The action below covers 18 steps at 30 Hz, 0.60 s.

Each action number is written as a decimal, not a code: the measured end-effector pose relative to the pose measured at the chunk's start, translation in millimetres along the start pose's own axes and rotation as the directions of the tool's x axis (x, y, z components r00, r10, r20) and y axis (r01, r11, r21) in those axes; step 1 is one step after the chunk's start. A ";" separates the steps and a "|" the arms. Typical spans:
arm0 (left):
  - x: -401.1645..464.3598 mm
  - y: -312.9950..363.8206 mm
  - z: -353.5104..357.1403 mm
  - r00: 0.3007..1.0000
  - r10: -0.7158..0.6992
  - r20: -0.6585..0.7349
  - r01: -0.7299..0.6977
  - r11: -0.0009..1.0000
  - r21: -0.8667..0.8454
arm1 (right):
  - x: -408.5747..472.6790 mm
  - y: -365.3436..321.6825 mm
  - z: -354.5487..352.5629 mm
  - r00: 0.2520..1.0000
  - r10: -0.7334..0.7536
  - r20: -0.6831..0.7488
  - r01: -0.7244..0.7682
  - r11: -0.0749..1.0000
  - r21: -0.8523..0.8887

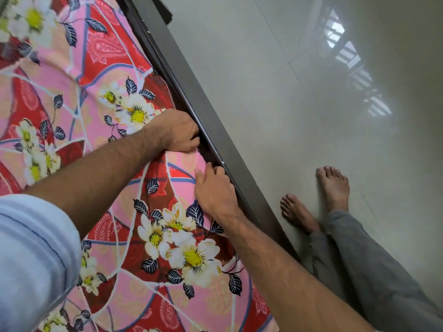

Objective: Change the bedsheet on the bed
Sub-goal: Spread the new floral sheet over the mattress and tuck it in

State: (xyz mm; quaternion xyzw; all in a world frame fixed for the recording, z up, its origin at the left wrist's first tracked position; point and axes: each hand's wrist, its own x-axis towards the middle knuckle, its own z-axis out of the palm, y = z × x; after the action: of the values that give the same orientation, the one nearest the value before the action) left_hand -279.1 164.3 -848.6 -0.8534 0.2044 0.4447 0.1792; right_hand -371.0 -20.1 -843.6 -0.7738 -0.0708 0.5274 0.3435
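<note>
A pink and red floral bedsheet [100,144] covers the mattress across the left of the view. Along its right side runs the dark wooden bed frame rail [215,130]. My left hand [176,131] sits at the sheet's edge beside the rail, with its fingers curled down into the gap between mattress and rail, gripping the sheet. Just below it, my right hand [214,190] presses on the sheet's edge, its fingertips pushed into the same gap. The fingertips of both hands are hidden in the gap.
A glossy pale tiled floor [311,116] lies to the right of the bed. My bare feet [316,197] and grey trouser legs [374,271] stand close to the rail. A light blue sleeve [31,259] fills the lower left.
</note>
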 end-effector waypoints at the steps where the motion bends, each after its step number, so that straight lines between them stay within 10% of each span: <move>1: -0.4 2.3 -3.1 1.000 -0.004 0.011 0.003 1.000 0.015 | -8.1 4.4 -3.2 0.999 -0.054 -0.004 0.054 0.997 0.055; 7: -48.3 77.8 -22.6 1.000 -0.021 0.005 0.019 0.968 0.251 | -87.4 104.4 -22.5 0.905 -0.366 -0.218 0.406 0.896 0.178; 13: -106.2 235.6 -21.1 0.938 0.129 -0.323 -0.185 0.971 -0.152 | -160.4 235.8 -11.4 0.962 0.219 -0.163 -0.177 0.956 0.236; 18: -146.8 348.1 3.9 0.911 0.093 -0.401 -0.204 0.948 -0.244 | -179.0 288.0 -11.0 0.952 0.279 0.123 -0.302 0.918 0.258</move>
State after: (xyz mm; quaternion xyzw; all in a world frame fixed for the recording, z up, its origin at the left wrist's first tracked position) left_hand -535.3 -102.7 -771.7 -0.9224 0.2352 0.3056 -0.0215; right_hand -511.9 -326.7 -878.6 -0.6980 0.1040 0.6092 0.3618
